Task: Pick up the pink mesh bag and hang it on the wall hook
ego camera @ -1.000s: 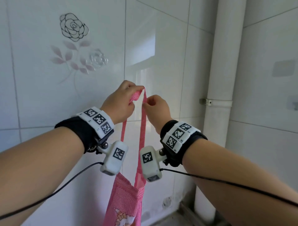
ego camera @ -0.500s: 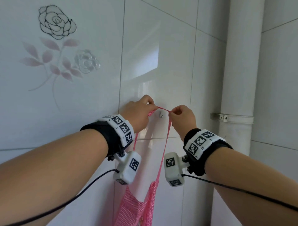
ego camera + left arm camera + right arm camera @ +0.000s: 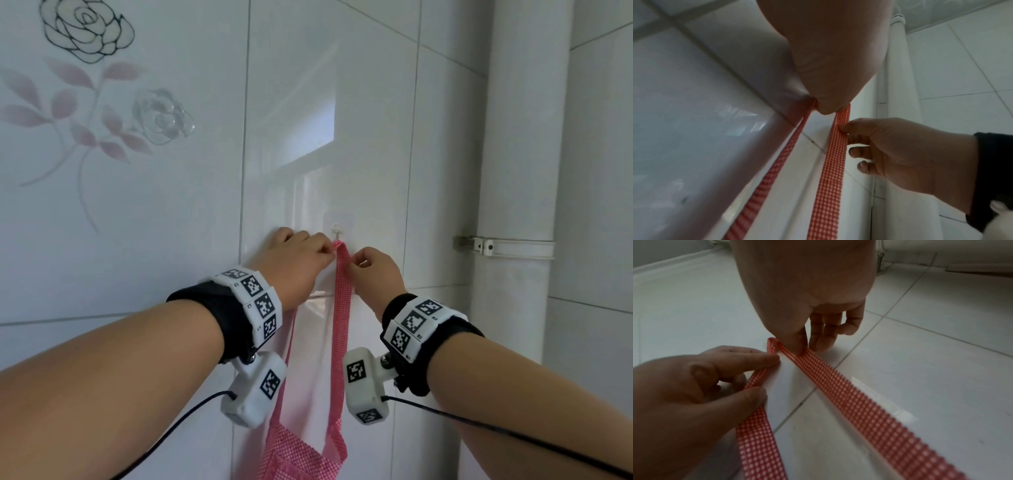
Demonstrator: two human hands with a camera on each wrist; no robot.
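Note:
The pink mesh bag (image 3: 294, 455) hangs low against the white tile wall, and its checked strap (image 3: 342, 308) runs up to a small white wall hook (image 3: 337, 230). The strap's top fold sits right at the hook; whether it lies over the prong I cannot tell. My left hand (image 3: 325, 251) pinches the left run of the strap just under the fold, between index finger and thumb (image 3: 766, 377). My right hand (image 3: 356, 263) pinches the right run beside it (image 3: 803, 347). From the left wrist view both runs of the strap (image 3: 828, 170) drop down the wall, with the right hand's thumb (image 3: 843, 128) on one edge.
A thick white pipe (image 3: 513, 171) stands upright right of the hook, held by a metal clamp (image 3: 503, 246). A clear flower-shaped suction hook (image 3: 162, 116) sits on the rose-patterned tile at upper left. Black cables trail from both wrist cameras.
The strap was stretched sideways between my hands above the hook. Now both hands have come together and lowered it, so its fold sits at the hook and both runs hang straight.

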